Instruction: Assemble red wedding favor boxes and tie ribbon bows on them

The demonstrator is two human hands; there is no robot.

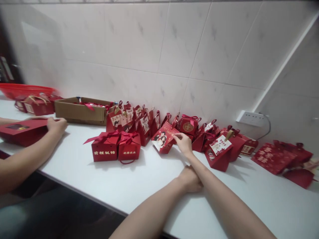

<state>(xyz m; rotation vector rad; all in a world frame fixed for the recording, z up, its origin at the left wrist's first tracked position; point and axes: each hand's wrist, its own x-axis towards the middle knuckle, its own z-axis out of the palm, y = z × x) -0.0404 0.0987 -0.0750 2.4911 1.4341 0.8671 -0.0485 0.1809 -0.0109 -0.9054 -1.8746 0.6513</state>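
My right hand pinches the right edge of a red gift box with a cartoon couple printed on its front. That box tilts a little on the white table. Crossing beneath my right forearm, my left hand rests on the tabletop with its fingers curled in; part of it is hidden, and nothing shows in it. Left of the held box stand two red cube boxes with ribbon bows, one beside the other. A red box with a white label stands right of my right hand.
Several ribboned red boxes line the wall. A cardboard carton and a red plastic basin stand left. Another person's hand holds a large red box. A power strip is on the wall; red bags lie far right.
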